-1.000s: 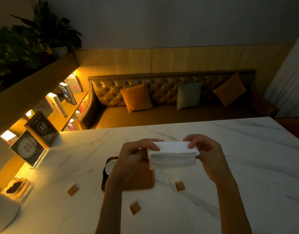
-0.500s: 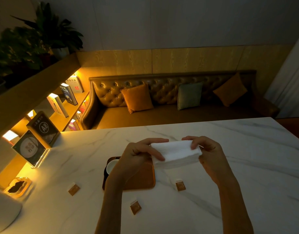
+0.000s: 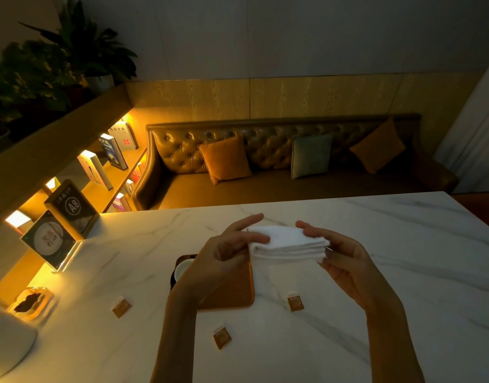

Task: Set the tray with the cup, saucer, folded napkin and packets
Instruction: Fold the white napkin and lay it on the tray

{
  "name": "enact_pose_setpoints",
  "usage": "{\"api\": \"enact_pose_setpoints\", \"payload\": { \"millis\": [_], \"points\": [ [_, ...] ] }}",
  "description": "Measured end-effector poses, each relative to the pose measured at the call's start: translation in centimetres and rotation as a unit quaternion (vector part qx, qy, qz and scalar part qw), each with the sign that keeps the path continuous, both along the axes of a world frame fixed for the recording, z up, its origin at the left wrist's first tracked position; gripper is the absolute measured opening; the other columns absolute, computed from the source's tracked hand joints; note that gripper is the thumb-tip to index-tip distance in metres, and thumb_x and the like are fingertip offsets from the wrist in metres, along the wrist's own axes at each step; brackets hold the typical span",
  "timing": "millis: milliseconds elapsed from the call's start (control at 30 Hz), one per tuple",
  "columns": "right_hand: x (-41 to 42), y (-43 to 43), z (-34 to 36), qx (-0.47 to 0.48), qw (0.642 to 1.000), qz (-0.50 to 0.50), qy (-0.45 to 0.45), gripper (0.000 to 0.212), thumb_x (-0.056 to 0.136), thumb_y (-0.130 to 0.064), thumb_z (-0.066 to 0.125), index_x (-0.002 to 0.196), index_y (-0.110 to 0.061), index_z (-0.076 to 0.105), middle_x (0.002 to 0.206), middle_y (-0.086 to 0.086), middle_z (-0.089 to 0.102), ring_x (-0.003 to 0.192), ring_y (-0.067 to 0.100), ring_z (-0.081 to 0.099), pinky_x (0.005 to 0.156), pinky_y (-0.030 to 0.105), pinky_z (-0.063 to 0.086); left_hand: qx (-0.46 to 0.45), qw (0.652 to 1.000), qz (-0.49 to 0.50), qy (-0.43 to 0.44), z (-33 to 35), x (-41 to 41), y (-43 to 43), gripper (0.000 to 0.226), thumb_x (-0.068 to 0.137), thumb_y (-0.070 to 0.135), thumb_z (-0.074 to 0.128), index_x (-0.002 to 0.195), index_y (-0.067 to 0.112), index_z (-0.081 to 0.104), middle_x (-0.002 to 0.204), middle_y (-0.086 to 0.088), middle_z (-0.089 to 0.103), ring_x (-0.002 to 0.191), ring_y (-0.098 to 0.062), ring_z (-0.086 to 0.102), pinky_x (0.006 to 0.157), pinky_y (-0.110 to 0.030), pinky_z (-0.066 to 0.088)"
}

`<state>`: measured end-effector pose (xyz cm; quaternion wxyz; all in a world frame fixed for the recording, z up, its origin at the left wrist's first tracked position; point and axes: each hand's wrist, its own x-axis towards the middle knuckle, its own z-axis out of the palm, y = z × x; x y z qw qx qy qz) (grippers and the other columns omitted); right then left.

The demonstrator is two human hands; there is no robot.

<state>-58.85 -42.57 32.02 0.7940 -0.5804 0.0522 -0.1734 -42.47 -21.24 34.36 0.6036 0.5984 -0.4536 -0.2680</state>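
Napkin: a white folded napkin (image 3: 289, 244) is held in the air above the table (image 3: 403, 258), over the far right corner of the tray; its layered edges face the camera.
Left hand: the left hand (image 3: 224, 252) grips the napkin's left end, thumb laid on top and fingers curled beneath, so its grip is closed on the cloth.
Right hand: the right hand (image 3: 345, 261) holds the right end, thumb on the upper face and fingers under the stack (its grip is likewise closed on the napkin).
Tray: a brown tray (image 3: 232, 294) lies flat on the table beneath the left wrist, partly hidden by it.
Cup: a white cup (image 3: 181, 269) sits at the tray's left end; whether a saucer is under it cannot be told in this dim light.
Packets: three small brown packets lie on the table outside the tray, one to its left (image 3: 121, 307), one in front of it (image 3: 222, 337), one just right of it (image 3: 295, 302).
Surroundings: a tufted sofa (image 3: 265, 150) with cushions stands behind the table, and a sign stand marked A8 (image 3: 71, 208) rests at the table's left edge.
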Motion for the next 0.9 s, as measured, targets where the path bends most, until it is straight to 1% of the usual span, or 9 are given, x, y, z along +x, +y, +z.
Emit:
{"api": "enact_pose_setpoints", "payload": {
  "millis": [100, 200, 333, 400, 467, 533, 667, 833, 900],
  "points": [
    [0.1, 0.0, 0.0, -0.067, 0.997, -0.022, 0.033, 0.045, 0.086, 0.004, 0.051, 0.127, -0.014, 0.058, 0.134, 0.000, 0.060, 0.127, 0.017, 0.053, 0.096, 0.025, 0.050, -0.004, 1.000, 0.022, 0.004, -0.2, 0.1, -0.3, 0.040, 0.088, -0.011, 0.056, 0.122, 0.009, 0.064, 0.145, 0.013, 0.046, 0.127, -0.005, 0.052, 0.091, -0.018, 0.052],
    [0.5, 0.3, 0.2, -0.128, 0.987, -0.045, 0.085, 0.051, 0.088, 0.010, 0.053, 0.124, -0.025, 0.059, 0.130, -0.011, 0.062, 0.122, 0.009, 0.056, 0.089, 0.020, 0.052, 0.006, 0.997, 0.076, -0.003, -0.4, -0.1, -1.0, 0.035, 0.087, -0.002, 0.064, 0.116, 0.017, 0.067, 0.134, 0.018, 0.054, 0.115, -0.003, 0.061, 0.082, -0.014, 0.053],
    [1.0, 1.0, 0.6, -0.161, 0.977, -0.079, 0.118, 0.042, 0.082, -0.022, 0.065, 0.124, -0.028, 0.060, 0.118, -0.014, 0.068, 0.101, 0.013, 0.068, 0.081, 0.024, 0.057, 0.013, 0.992, 0.126, 0.006, -0.8, -0.2, -1.4, 0.024, 0.092, 0.018, 0.061, 0.116, 0.019, 0.063, 0.111, 0.016, 0.067, 0.093, -0.010, 0.070, 0.073, -0.016, 0.055],
    [1.1, 1.2, 1.0, -0.190, 0.970, -0.090, 0.123, 0.043, 0.079, -0.040, 0.062, 0.120, -0.029, 0.061, 0.105, -0.012, 0.071, 0.083, 0.011, 0.070, 0.070, 0.023, 0.058, 0.036, 0.991, 0.131, -0.005, -0.8, -0.2, -1.2, 0.025, 0.091, 0.036, 0.057, 0.111, 0.022, 0.063, 0.104, 0.009, 0.068, 0.089, -0.009, 0.069, 0.071, -0.015, 0.055],
    [1.4, 1.4, 1.1, -0.201, 0.968, -0.086, 0.121, 0.039, 0.080, -0.047, 0.056, 0.114, -0.029, 0.062, 0.095, -0.012, 0.071, 0.077, 0.007, 0.068, 0.064, 0.020, 0.057, 0.050, 0.990, 0.132, -0.006, -0.9, -0.1, -1.1, 0.030, 0.089, 0.048, 0.053, 0.106, 0.025, 0.063, 0.100, 0.006, 0.067, 0.089, -0.009, 0.066, 0.071, -0.016, 0.055],
    [2.0, 1.8, 1.0, -0.198, 0.969, -0.081, 0.123, 0.036, 0.080, -0.049, 0.054, 0.111, -0.032, 0.061, 0.091, -0.014, 0.071, 0.079, 0.008, 0.068, 0.060, 0.020, 0.056, 0.049, 0.990, 0.129, 0.002, -1.2, -0.1, -1.2, 0.028, 0.090, 0.048, 0.053, 0.108, 0.028, 0.061, 0.103, 0.005, 0.065, 0.093, -0.008, 0.065, 0.074, -0.018, 0.056],
    [3.3, 2.6, 0.5, -0.190, 0.968, -0.112, 0.123, 0.029, 0.081, -0.052, 0.051, 0.105, -0.037, 0.058, 0.089, -0.011, 0.069, 0.080, 0.009, 0.069, 0.057, 0.020, 0.056, 0.035, 0.992, 0.123, -0.002, -1.7, -0.1, -1.6, 0.018, 0.094, 0.037, 0.055, 0.112, 0.038, 0.056, 0.107, 0.021, 0.060, 0.100, -0.002, 0.061, 0.077, -0.023, 0.058],
    [4.3, 3.1, -0.1, -0.176, 0.960, -0.159, 0.146, 0.028, 0.077, -0.061, 0.046, 0.094, -0.041, 0.055, 0.092, -0.010, 0.063, 0.077, 0.002, 0.070, 0.054, 0.017, 0.054, 0.040, 0.986, 0.159, -0.033, -1.6, -0.2, -1.7, 0.016, 0.092, 0.049, 0.043, 0.096, 0.048, 0.058, 0.097, 0.026, 0.059, 0.092, 0.005, 0.057, 0.071, -0.009, 0.051],
    [4.5, 3.4, -0.5, -0.162, 0.958, -0.180, 0.154, 0.027, 0.077, -0.061, 0.046, 0.090, -0.040, 0.057, 0.089, -0.011, 0.064, 0.073, 0.000, 0.070, 0.052, 0.015, 0.053, 0.051, 0.982, 0.175, -0.043, -1.9, -0.1, -1.7, 0.022, 0.093, 0.050, 0.039, 0.093, 0.041, 0.060, 0.093, 0.022, 0.059, 0.087, 0.003, 0.057, 0.070, -0.015, 0.051]
  ]
}}
